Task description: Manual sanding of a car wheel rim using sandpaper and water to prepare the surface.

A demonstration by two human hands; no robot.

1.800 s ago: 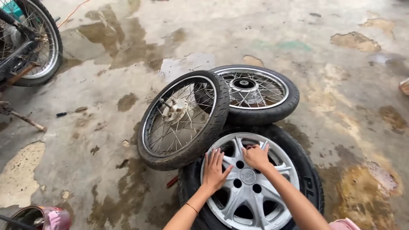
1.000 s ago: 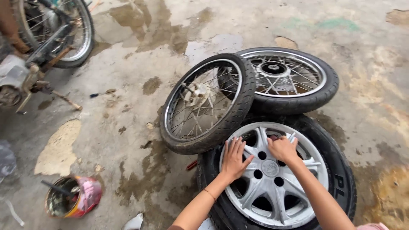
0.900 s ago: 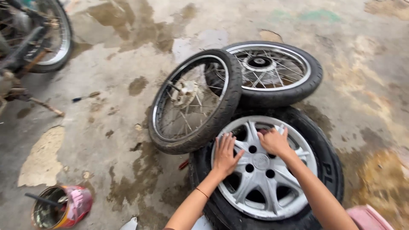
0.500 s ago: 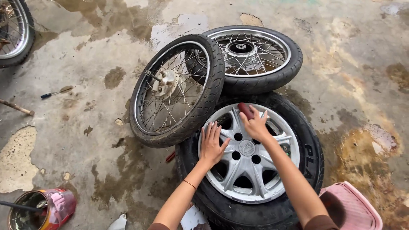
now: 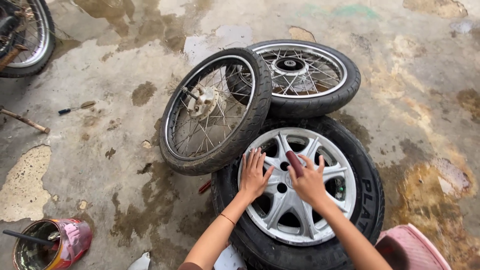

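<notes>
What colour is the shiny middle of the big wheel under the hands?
Silver-grey alloy rim, seen from the head camera.

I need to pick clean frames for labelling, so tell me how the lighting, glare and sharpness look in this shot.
Head view: soft, even daylight with faint shadows under the car wheel; mild sheen on wet patches of the concrete floor, no harsh glare; wheels and left hand are sharp, right hand slightly soft; wide-angle lens bends the edges, and the paint can sits close to the corner.

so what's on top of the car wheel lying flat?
Both hands press on its silver alloy rim: left hand flat, right hand holding a dark red object. A spoked wheel leans on its tyre edge. The hub centre is covered.
</notes>
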